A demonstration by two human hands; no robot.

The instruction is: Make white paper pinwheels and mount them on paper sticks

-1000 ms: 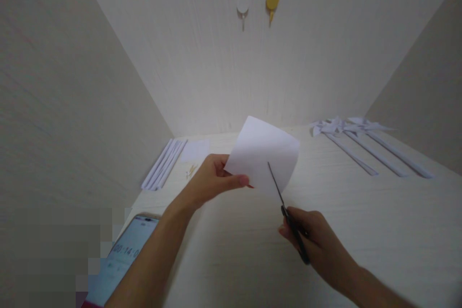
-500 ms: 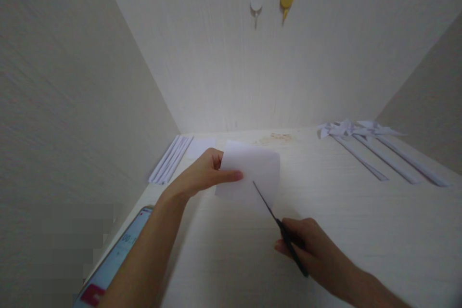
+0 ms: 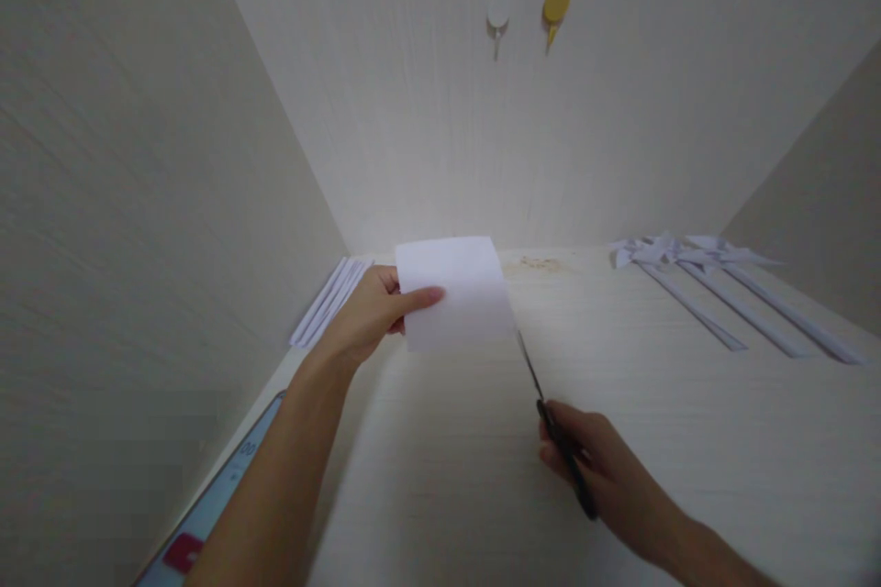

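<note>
Held up above the table, a white sheet of paper (image 3: 464,289) is pinched at its left edge by my left hand (image 3: 375,307), thumb lying across the front. My right hand (image 3: 585,459) grips the black handles of a pair of scissors (image 3: 568,459). The scissors point up and left, with the blade tip close to the paper's lower right corner. Whether the blade touches the paper, I cannot tell. The blades look closed or nearly so.
Several rolled white paper sticks (image 3: 330,303) lie at the back left. Pinwheel-like paper pieces on sticks (image 3: 730,293) lie at the back right. A phone (image 3: 227,486) showing a timer is partly behind my left forearm. A white hook (image 3: 498,11) and a yellow hook (image 3: 556,5) are on the wall.
My left hand has raised the paper and shifted it left, turning it slightly. The scissors, earlier in front of the paper, now sit at its lower right corner. The view has shifted slightly.
</note>
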